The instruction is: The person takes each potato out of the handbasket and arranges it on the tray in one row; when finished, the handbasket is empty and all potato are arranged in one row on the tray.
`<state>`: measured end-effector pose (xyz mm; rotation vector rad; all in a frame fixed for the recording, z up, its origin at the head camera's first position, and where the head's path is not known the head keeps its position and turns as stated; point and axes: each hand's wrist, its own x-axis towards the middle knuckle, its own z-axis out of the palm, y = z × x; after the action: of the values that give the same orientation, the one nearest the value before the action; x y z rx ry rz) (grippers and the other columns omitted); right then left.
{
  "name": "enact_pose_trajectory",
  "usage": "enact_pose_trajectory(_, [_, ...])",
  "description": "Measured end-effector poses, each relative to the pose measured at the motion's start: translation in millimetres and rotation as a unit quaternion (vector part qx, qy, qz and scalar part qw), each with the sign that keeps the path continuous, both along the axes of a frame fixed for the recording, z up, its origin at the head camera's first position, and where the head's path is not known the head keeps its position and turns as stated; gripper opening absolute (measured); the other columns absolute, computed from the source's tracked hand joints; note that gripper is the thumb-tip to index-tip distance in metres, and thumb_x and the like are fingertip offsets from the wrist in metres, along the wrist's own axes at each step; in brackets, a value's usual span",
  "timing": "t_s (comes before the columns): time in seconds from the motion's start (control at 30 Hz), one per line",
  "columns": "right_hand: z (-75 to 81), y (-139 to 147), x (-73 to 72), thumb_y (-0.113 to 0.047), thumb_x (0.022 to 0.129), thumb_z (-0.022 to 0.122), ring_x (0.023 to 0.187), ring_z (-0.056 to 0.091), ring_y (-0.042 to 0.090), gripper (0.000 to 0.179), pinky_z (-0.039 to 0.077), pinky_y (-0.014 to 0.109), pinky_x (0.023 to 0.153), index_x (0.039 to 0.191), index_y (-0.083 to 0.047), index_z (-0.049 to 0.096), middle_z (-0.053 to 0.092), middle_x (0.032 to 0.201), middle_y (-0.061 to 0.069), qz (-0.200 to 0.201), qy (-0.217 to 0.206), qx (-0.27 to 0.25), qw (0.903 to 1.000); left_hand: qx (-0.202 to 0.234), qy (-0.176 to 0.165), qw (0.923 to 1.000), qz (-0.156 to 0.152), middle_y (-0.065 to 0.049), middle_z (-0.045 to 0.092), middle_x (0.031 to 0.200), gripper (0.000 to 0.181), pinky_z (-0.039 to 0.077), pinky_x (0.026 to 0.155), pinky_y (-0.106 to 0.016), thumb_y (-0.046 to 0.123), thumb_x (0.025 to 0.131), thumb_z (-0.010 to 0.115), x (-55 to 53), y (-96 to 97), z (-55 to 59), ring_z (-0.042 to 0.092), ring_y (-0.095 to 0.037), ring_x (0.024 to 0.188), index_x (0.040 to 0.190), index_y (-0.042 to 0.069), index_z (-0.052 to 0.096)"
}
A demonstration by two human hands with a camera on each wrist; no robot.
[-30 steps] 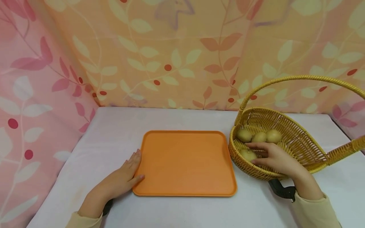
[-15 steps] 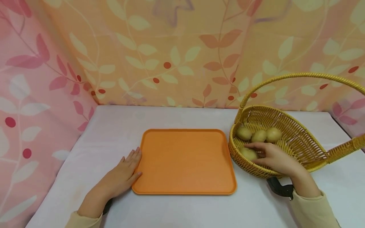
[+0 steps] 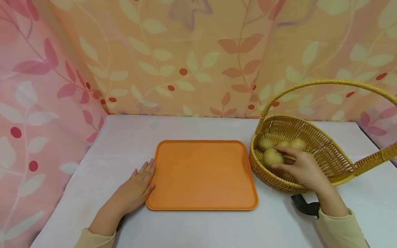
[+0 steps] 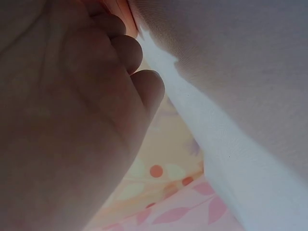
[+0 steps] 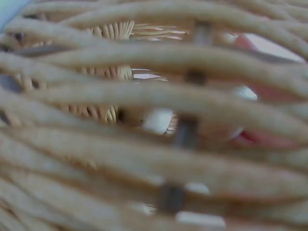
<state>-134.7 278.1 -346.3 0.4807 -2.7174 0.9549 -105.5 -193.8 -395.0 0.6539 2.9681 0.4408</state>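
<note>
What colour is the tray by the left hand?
The tray is plain orange, rim included; the head view shows it best.

I count four potato-looking things [image 3: 272, 158], just the one basket [image 3: 324, 151], one tray [image 3: 204, 175], plus two hands [image 3: 134, 188] and two sleeves [image 3: 339, 229].

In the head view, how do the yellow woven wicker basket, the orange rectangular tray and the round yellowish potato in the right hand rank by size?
Largest to smallest:
1. Yellow basket, handle included, cut off at the right edge
2. Orange tray
3. Yellowish potato
</note>
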Motion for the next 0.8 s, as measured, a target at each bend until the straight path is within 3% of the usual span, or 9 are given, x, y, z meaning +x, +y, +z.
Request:
enact_pose_trajectory(0.1, [2.1, -2.7, 1.3, -0.006, 0.07, 0.083, 0.093, 0.05, -0.017, 0.051, 0.047, 0.007, 0.071, 0.116, 0.006, 0.064, 0.064, 0.109, 0.021, -0.007, 0.021, -0.036, 0.9991, 0.001, 0.002, 1.0, 0.001, -0.019, 0.023, 0.152, 0.061, 0.021, 0.108, -0.058, 0.02, 0.097, 0.051, -0.4, 0.5, -0.3, 0.021, -0.036, 0.139, 0.146, -0.006, 0.025])
enact_pose_trajectory(0.33, [8.9, -11.7, 6.6, 0.002, 0.069, 0.081, 0.091, 0.055, -0.015, 0.052, 0.049, 0.011, 0.07, 0.117, 0.005, 0.063, 0.062, 0.106, 0.018, -0.015, 0.047, -0.083, 0.9953, 0.006, 0.003, 1.0, 0.0, -0.02, 0.023, 0.151, 0.06, 0.022, 0.107, -0.059, 0.019, 0.097, 0.051, 0.8, 0.1, 1.4, 0.022, -0.037, 0.139, 0.145, -0.007, 0.025])
enact_pose_trajectory(0.57, [17.6, -24.8, 10.3, 0.012, 0.065, 0.079, 0.096, 0.058, -0.01, 0.056, 0.05, 0.013, 0.074, 0.118, 0.005, 0.063, 0.059, 0.105, -0.014, 0.001, 0.072, -0.116, 0.9906, 0.005, 0.005, 1.0, 0.006, -0.019, 0.024, 0.152, 0.061, 0.021, 0.107, -0.059, 0.019, 0.097, 0.052, 3.8, -4.0, 1.2, 0.022, -0.037, 0.139, 0.146, -0.006, 0.026])
enact_pose_trajectory(0.7, [22.3, -33.4, 14.8, 0.014, 0.063, 0.079, 0.098, 0.059, -0.007, 0.06, 0.049, 0.013, 0.075, 0.12, 0.002, 0.063, 0.064, 0.113, -0.006, 0.009, 0.085, -0.129, 0.988, 0.008, 0.007, 0.9999, 0.003, -0.019, 0.024, 0.152, 0.06, 0.022, 0.107, -0.058, 0.02, 0.097, 0.052, 3.0, -1.5, 1.1, 0.022, -0.036, 0.139, 0.145, -0.006, 0.027])
enact_pose_trajectory(0.8, [25.5, -40.9, 16.9, 0.018, 0.061, 0.078, 0.101, 0.06, -0.004, 0.064, 0.05, 0.015, 0.076, 0.12, 0.003, 0.062, 0.063, 0.12, 0.002, 0.039, 0.1, -0.133, 0.9852, 0.008, 0.005, 1.0, 0.001, -0.019, 0.024, 0.152, 0.06, 0.022, 0.107, -0.058, 0.019, 0.097, 0.052, 2.2, 1.1, 2.2, 0.022, -0.036, 0.139, 0.145, -0.007, 0.028])
